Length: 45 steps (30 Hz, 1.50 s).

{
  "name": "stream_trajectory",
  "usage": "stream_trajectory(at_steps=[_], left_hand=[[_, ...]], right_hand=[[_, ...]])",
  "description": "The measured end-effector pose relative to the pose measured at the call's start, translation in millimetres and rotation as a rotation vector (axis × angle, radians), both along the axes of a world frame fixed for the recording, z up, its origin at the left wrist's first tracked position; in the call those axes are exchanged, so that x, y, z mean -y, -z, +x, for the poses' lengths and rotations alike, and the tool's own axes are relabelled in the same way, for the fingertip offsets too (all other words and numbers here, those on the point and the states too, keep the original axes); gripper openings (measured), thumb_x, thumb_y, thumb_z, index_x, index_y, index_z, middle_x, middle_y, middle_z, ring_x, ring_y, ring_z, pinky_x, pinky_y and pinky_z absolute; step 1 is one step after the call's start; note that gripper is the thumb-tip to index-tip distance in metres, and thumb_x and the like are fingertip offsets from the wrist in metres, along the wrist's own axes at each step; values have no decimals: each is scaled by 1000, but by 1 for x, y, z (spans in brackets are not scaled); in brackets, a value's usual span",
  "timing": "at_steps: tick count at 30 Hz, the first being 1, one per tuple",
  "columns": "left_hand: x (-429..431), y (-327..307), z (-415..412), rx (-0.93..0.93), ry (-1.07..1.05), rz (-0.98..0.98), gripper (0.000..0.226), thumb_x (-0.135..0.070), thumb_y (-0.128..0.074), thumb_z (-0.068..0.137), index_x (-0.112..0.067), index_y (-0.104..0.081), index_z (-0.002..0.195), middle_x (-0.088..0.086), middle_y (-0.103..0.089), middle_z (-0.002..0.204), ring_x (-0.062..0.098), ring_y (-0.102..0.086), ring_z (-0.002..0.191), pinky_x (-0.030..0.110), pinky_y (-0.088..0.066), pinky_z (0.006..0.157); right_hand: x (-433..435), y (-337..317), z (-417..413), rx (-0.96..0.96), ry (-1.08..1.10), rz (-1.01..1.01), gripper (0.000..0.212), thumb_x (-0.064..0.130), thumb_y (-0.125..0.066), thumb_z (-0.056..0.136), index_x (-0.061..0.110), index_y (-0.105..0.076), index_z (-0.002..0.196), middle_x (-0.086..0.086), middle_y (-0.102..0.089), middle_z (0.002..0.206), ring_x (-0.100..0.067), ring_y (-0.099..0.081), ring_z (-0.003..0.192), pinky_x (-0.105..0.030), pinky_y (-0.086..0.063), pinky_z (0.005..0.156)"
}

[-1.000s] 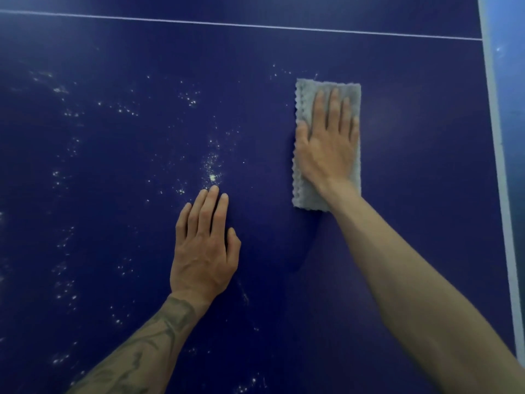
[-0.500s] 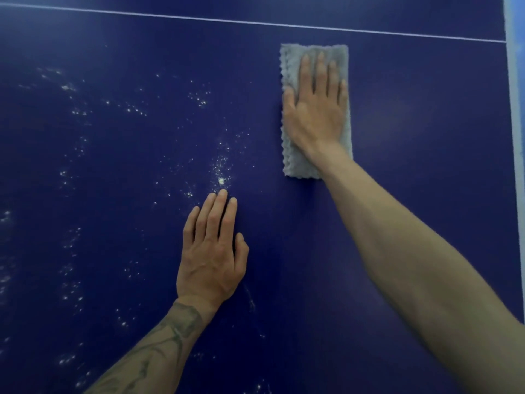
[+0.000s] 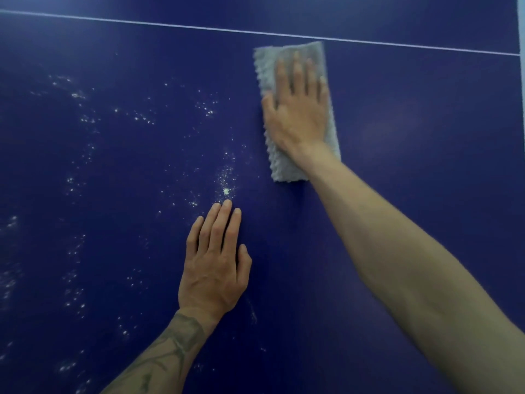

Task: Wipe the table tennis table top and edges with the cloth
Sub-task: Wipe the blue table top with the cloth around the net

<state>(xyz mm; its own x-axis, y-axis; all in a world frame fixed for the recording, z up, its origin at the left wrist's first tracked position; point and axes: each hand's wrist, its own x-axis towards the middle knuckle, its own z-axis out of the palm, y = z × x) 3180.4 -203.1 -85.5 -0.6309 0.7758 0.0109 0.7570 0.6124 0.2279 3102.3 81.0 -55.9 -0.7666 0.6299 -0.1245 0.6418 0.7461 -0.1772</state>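
A folded grey cloth (image 3: 284, 166) lies flat on the dark blue table tennis table top (image 3: 412, 137), its far end close to the thin white line. My right hand (image 3: 298, 109) presses flat on the cloth with straight fingers pointing away from me. My left hand (image 3: 216, 265) rests flat on the bare table nearer to me, fingers straight and together, holding nothing. White dust specks (image 3: 225, 180) lie just beyond its fingertips and left of the cloth.
A thin white line (image 3: 170, 25) crosses the table at the far side. The white edge stripe (image 3: 522, 38) of the table shows at the far right. More white specks (image 3: 74, 280) are scattered over the left half of the table.
My right hand has pushed the cloth away from me, up to the white line. My left hand stays planted on the table.
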Motion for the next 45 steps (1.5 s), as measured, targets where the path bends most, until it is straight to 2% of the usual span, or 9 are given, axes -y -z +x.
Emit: stream_trajectory(at_steps=[4, 6, 13, 20, 24, 28, 34, 41, 45], left_hand=[[0, -2, 0, -9, 10, -12, 59, -28, -37, 105, -4, -36, 159, 15, -30, 169, 30, -27, 158, 54, -24, 128], [-1, -3, 0, -11, 6, -3, 59, -27, -38, 105, -4, -37, 159, 14, -31, 169, 31, -28, 158, 54, -24, 128], [-3, -2, 1, -9, 1, 23, 58, -27, -40, 104, -4, -38, 158, 14, -32, 168, 30, -28, 158, 52, -22, 129], [-1, -7, 1, 21, -8, 64, 57, -23, -46, 106, -2, -37, 158, 14, -33, 168, 29, -29, 158, 51, -23, 129], [24, -15, -11, 95, -22, 167, 56, -21, -49, 105, -2, -39, 157, 14, -35, 166, 28, -31, 156, 49, -21, 130], [72, -16, -44, 40, -92, 90, 55, -23, -47, 106, 0, -39, 156, 16, -34, 165, 31, -30, 156, 50, -21, 130], [98, -5, -59, -9, -56, 18, 59, -27, -41, 107, 0, -34, 159, 15, -31, 168, 30, -27, 158, 52, -21, 130], [97, -4, -60, 5, -59, 32, 59, -27, -41, 106, 0, -37, 158, 15, -32, 167, 29, -27, 158, 53, -22, 129], [97, -2, -61, -7, -55, 9, 60, -29, -39, 107, -1, -36, 159, 15, -32, 168, 29, -27, 158, 52, -21, 130]], right_hand=[[62, 3, 37, -4, -409, 18, 68, 48, -22, 111, 19, -11, 171, -7, -5, 179, -26, -1, 166, -50, -5, 132], [58, 4, 64, 10, -455, 21, 67, 49, -24, 111, 21, -14, 171, -6, -7, 179, -24, -3, 166, -48, -5, 133], [22, 0, 20, 1, 7, -6, 69, 46, -26, 111, 20, -4, 171, -6, 1, 179, -26, 4, 165, -47, 2, 133], [92, 2, 59, 45, -260, 7, 68, 46, -23, 112, 22, -2, 171, -4, 4, 179, -23, 6, 165, -46, 0, 133], [63, -6, 92, 85, 8, 14, 67, 44, -26, 113, 21, -4, 171, -4, 1, 179, -24, 3, 165, -46, -1, 133], [70, -8, 38, 11, 220, -29, 70, 44, -23, 112, 17, 3, 171, -8, 7, 179, -28, 7, 165, -50, 0, 133], [146, 3, 35, 30, -136, 17, 69, 47, -22, 111, 21, -2, 171, -5, 4, 179, -24, 6, 165, -45, 2, 133], [85, -1, 9, 4, 199, 5, 70, 46, -23, 111, 18, -1, 171, -7, 4, 179, -27, 5, 165, -49, 0, 134], [105, 3, -39, -33, 90, -23, 70, 48, -21, 111, 19, -1, 171, -8, 4, 179, -28, 5, 165, -50, 0, 133]])
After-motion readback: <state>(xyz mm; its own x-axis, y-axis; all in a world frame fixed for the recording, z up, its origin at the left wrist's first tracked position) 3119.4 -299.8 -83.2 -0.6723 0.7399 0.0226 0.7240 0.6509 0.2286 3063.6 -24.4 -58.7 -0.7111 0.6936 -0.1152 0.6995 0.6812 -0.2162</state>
